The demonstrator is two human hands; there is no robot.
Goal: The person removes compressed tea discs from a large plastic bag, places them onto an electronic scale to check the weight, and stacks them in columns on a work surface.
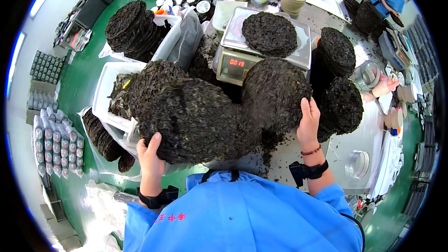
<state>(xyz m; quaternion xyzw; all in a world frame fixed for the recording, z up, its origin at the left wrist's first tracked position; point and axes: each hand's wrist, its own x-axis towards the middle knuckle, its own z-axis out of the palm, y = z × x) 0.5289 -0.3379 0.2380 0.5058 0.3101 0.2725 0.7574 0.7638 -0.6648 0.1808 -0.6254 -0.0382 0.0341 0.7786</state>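
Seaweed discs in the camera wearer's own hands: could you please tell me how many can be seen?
2: the left seaweed disc in the left hand, the right seaweed disc in the right hand. Others may be hidden behind them.

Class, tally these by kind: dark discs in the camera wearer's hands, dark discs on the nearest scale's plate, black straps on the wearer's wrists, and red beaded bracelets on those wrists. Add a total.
Held discs: 2 (left disc, right disc)
Top disc on the scale: 1
Black straps: 2 (left strap, right strap)
Red bracelet: 1
Total: 6
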